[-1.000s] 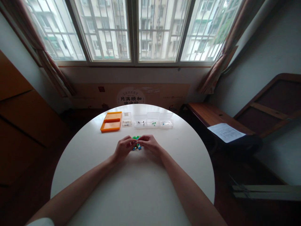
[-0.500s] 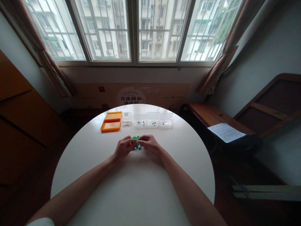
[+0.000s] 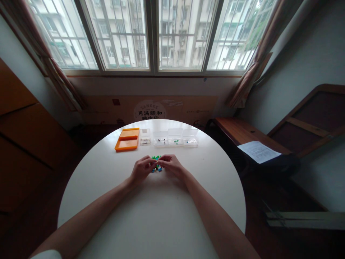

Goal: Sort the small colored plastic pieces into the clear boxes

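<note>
Small green, blue and yellow toy building bricks (image 3: 159, 169) lie in a loose pile on the white round table (image 3: 161, 216). My left hand (image 3: 142, 168) reaches over the pile's left side, its thumb and fingertips pinched together. From the right, my right hand (image 3: 170, 162) brings its pinched fingertips against those of the left. Whatever sits between the fingertips is too small to make out. Both hands partly cover the pile.
Behind the pile stand an orange two-part tray (image 3: 126, 145), a small clear box (image 3: 145, 141) and clear open-lidded boxes (image 3: 161, 144) with a few tiny pieces. A paper sheet (image 3: 258, 151) lies on the wooden bench (image 3: 242, 129) at the right.
</note>
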`<state>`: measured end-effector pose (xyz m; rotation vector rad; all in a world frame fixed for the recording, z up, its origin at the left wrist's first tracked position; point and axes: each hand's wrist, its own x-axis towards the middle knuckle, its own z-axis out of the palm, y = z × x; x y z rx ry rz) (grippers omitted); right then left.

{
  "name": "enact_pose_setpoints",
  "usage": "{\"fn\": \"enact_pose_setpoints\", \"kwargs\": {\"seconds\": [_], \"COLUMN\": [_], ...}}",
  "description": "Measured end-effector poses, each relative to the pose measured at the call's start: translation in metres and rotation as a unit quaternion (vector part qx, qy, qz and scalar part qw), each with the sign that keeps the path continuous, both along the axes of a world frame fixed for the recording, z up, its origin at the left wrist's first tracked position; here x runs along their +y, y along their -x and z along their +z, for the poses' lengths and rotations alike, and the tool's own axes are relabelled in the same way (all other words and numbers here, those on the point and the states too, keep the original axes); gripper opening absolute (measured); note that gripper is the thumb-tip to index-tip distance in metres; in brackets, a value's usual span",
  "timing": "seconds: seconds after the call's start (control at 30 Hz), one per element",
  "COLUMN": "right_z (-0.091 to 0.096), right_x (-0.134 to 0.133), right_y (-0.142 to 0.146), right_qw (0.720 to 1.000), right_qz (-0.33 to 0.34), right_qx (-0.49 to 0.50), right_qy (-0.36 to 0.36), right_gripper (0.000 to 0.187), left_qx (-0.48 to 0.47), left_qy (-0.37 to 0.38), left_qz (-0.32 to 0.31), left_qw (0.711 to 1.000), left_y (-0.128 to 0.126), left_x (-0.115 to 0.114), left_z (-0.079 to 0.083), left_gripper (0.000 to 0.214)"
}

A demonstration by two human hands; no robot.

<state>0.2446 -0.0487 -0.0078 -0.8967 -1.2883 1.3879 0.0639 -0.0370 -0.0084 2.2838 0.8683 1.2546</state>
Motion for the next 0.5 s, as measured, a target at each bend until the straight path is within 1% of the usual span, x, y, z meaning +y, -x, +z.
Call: {"fn": "enact_pose_setpoints", "kwargs": {"seconds": [0.3,0.5], "right_z": [-0.0019,-0.0042], "right_x": [0.0010,0.0026], "right_y": [-0.0001,-0.0005], "right_qw": [1.000,1.000], "right_qz": [0.001,0.005], "right_qx": [-0.006,-0.002], "right_qy": [0.004,-0.003], "right_gripper": [0.030,0.028], "left_qx": [0.007,0.010], "left_qy": [0.007,0.012], "left_qz": [0.001,0.001], "left_qw": [1.000,1.000], "left_y": [-0.0001,-0.0004], "left_x": [-0.0002,-0.0009], "left_z": [0.0000,0.0014], "left_gripper": [0.015,0.016]}}
